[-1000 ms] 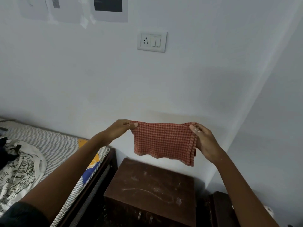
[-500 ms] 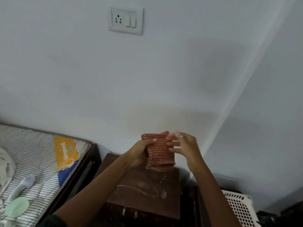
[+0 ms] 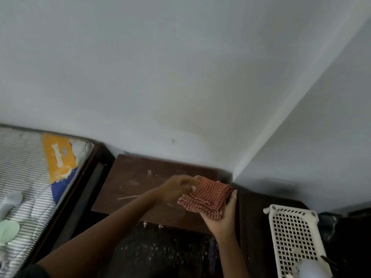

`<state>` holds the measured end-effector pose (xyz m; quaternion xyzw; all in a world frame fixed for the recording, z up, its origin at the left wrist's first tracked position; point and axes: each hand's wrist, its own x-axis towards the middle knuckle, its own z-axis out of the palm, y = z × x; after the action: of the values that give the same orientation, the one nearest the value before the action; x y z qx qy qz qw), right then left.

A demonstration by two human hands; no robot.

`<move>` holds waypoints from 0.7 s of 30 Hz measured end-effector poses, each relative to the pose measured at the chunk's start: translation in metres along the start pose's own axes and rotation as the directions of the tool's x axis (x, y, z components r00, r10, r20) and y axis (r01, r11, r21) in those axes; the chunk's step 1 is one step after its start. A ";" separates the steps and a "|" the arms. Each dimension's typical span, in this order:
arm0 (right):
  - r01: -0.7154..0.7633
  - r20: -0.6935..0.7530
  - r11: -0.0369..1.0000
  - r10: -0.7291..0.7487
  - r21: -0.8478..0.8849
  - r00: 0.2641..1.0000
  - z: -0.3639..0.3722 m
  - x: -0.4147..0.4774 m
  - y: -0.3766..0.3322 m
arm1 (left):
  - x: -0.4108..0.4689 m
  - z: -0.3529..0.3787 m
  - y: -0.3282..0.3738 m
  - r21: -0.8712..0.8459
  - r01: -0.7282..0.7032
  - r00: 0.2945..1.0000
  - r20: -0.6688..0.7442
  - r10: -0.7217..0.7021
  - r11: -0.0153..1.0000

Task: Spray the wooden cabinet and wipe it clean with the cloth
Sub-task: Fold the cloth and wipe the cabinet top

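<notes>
Folded down from a stretched sheet to a thick pad, the checked red cloth (image 3: pixel 206 197) now sits low over the wooden cabinet (image 3: pixel 140 183) rather than up against the wall, and the view has tipped downward with it.

Several things could go wrong from here, in my judgement. The folds are loose and ruffled along the near edge, so the pad may fall open once it is dragged across the dusty, scratched top. No spray bottle is in either hand; a pale rounded shape at the bottom right, beside the white perforated basket (image 3: pixel 295 237), might be one, but it is too blurred to tell. Wiping dry would only push the grit about. Freeing a hand for the spray could also let the pad slide off the palm.

The right hand (image 3: pixel 224 213) lies under the cloth, palm up, fingers (image 3: pixel 232 195) stretched fairly flat along the pad's far side, cradling rather than clenching. The left hand (image 3: pixel 176 189) is motion-blurred; its fingertips meet the cloth's left corner and look drawn together as if pinching or pressing a fold, though I cannot tell how tightly.

The cloth rests between both hands, above the cabinet's right front corner and not touching the wood. Left of the left hand's fingers, a striped mattress (image 3: pixel 26 167) lies well apart.
</notes>
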<state>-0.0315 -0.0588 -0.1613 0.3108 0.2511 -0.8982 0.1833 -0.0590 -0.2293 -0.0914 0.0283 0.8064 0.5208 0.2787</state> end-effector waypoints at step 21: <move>-0.060 0.070 -0.403 -0.300 -0.913 0.952 -0.190 0.193 0.114 | 0.122 0.048 -0.375 0.646 0.411 0.909 -0.340 -0.240 0.643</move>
<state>-0.0303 -0.0765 -0.4550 0.0834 0.9347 -0.2593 0.2285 -0.0477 -0.3200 -0.4780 -0.0726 0.9605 0.1135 0.2435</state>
